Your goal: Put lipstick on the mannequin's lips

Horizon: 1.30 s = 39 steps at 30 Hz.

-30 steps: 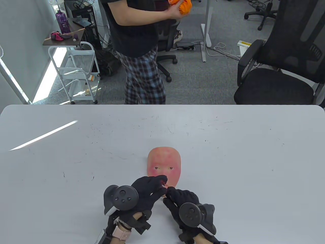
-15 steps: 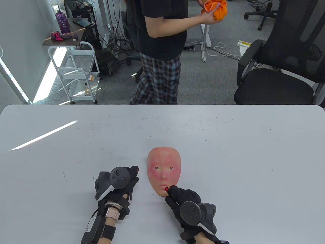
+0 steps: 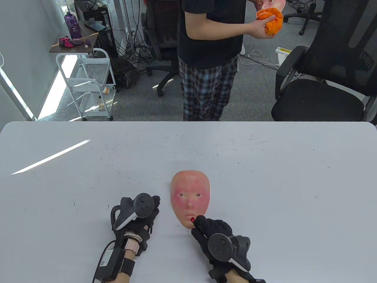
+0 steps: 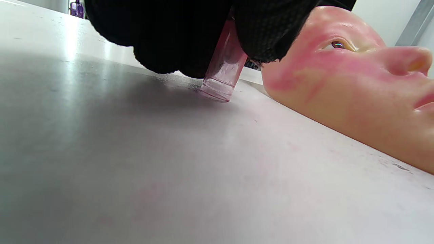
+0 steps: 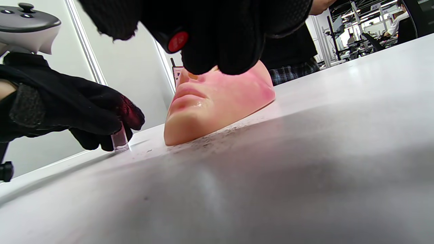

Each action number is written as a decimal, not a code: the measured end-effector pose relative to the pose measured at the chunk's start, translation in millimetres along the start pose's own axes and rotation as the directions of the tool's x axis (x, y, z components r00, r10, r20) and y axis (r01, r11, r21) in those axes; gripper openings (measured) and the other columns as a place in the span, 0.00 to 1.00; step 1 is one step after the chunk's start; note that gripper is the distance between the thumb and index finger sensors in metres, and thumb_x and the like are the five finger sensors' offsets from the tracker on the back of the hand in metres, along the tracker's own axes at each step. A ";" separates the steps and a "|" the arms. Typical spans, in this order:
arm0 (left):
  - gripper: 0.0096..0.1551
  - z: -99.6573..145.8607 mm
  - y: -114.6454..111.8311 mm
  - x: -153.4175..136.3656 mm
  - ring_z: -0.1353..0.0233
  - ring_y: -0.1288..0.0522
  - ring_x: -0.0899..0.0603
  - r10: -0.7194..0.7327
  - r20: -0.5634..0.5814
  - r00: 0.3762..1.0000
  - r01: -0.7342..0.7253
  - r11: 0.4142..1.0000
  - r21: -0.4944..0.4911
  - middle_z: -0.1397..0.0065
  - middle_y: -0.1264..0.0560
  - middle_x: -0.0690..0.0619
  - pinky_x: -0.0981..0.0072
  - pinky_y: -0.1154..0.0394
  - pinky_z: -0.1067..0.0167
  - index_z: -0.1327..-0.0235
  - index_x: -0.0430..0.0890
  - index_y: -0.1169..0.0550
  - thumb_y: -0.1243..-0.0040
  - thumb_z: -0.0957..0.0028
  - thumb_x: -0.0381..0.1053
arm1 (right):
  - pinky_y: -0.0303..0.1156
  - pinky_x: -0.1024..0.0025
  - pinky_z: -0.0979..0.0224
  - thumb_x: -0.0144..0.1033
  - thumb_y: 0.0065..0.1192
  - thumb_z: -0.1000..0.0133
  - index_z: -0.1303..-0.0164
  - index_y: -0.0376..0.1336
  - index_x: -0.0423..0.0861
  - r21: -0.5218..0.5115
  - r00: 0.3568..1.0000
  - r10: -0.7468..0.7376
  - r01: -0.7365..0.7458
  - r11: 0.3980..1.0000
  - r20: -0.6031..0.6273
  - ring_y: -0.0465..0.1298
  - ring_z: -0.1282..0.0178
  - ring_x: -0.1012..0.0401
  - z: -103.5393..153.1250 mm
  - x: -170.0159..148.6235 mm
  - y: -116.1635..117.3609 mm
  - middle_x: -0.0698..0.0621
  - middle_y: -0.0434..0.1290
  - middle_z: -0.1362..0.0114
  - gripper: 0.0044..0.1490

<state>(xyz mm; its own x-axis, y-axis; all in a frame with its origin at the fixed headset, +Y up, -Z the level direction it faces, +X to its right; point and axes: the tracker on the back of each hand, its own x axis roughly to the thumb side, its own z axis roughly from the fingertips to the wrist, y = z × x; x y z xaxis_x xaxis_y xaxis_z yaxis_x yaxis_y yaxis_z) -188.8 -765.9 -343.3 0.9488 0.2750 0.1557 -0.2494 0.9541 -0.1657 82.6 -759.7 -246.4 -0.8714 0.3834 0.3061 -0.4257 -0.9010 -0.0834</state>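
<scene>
A flesh-coloured mannequin face (image 3: 191,199) lies face up on the white table (image 3: 265,177), chin toward me. My right hand (image 3: 210,228) grips the lipstick (image 3: 192,219), its red tip beside the mouth; the tip also shows in the right wrist view (image 5: 178,41) just above the face (image 5: 217,101). My left hand (image 3: 144,210) is left of the face and holds the clear pink lipstick cap (image 4: 223,73) upright, its end on the table; the cap also shows in the right wrist view (image 5: 119,139).
A person in a black shirt and plaid trousers (image 3: 210,56) stands beyond the table's far edge, holding an orange cloth (image 3: 270,20). A black office chair (image 3: 327,76) stands far right, a white cart (image 3: 88,79) far left.
My left hand pulled away from the face to its left with the cap and set it down on the table. My right hand stays at the mouth. The person behind walked right.
</scene>
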 end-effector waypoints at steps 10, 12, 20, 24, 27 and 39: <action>0.40 37.9 44.0 19.8 0.29 0.31 0.34 0.163 0.237 0.958 -0.217 0.950 0.223 0.26 0.27 0.41 0.42 0.34 0.33 0.22 0.49 0.28 0.35 0.49 0.60 | 0.69 0.47 0.32 0.53 0.64 0.50 0.38 0.69 0.45 -0.018 1.000 -0.021 0.021 1.000 0.008 0.81 0.45 0.51 0.4 1.1 -0.5 0.47 0.81 0.42 0.35; 0.41 47.4 44.4 38.3 0.29 0.30 0.34 0.267 0.360 0.894 -0.345 0.923 0.172 0.26 0.27 0.41 0.42 0.33 0.33 0.24 0.49 0.27 0.35 0.50 0.64 | 0.69 0.47 0.32 0.54 0.64 0.51 0.38 0.69 0.45 -0.062 0.998 -0.067 0.068 0.996 0.022 0.81 0.46 0.51 2.0 3.5 -3.8 0.48 0.82 0.43 0.35; 0.29 47.0 10.4 86.2 0.34 0.28 0.39 0.486 0.524 0.700 -0.569 0.822 -0.002 0.32 0.25 0.45 0.47 0.30 0.37 0.34 0.51 0.24 0.39 0.44 0.64 | 0.71 0.49 0.36 0.54 0.63 0.51 0.43 0.71 0.43 -0.147 0.977 -0.215 0.213 0.966 0.008 0.82 0.51 0.53 9.4 13.1 -13.0 0.48 0.83 0.48 0.34; 0.29 49.4 7.9 83.4 0.33 0.29 0.38 0.574 0.500 0.649 -0.640 0.767 -0.049 0.32 0.26 0.45 0.47 0.31 0.36 0.32 0.50 0.25 0.39 0.42 0.64 | 0.72 0.49 0.38 0.54 0.64 0.51 0.45 0.71 0.41 -0.154 0.977 -0.212 0.213 0.965 0.025 0.82 0.54 0.54 10.2 16.9 -15.7 0.48 0.84 0.51 0.34; 0.27 48.5 6.3 81.4 0.35 0.27 0.39 0.597 0.498 0.629 -0.665 0.745 -0.053 0.33 0.24 0.45 0.48 0.30 0.38 0.35 0.51 0.23 0.40 0.41 0.63 | 0.73 0.50 0.40 0.55 0.65 0.52 0.47 0.72 0.40 -0.164 0.982 -0.188 0.189 0.968 0.023 0.83 0.57 0.54 11.3 20.5 -15.8 0.48 0.84 0.54 0.35; 0.30 41.5 -12.4 75.0 0.32 0.31 0.39 0.766 0.447 0.463 -0.794 0.582 -0.175 0.30 0.28 0.47 0.48 0.33 0.35 0.31 0.52 0.26 0.38 0.43 0.63 | 0.72 0.50 0.38 0.53 0.64 0.51 0.46 0.71 0.38 -0.149 0.979 -0.202 0.202 0.968 0.017 0.82 0.54 0.54 11.3 20.5 -11.6 0.47 0.84 0.52 0.35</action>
<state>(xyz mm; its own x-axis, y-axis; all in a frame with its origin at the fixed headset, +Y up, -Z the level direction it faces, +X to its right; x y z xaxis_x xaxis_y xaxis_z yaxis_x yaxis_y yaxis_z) -122.6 -752.1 -289.1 0.1614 0.9108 0.3800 -0.8647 0.3161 -0.3903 72.5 -743.7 -228.4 -0.7634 0.5538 0.3324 -0.6244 -0.7645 -0.1605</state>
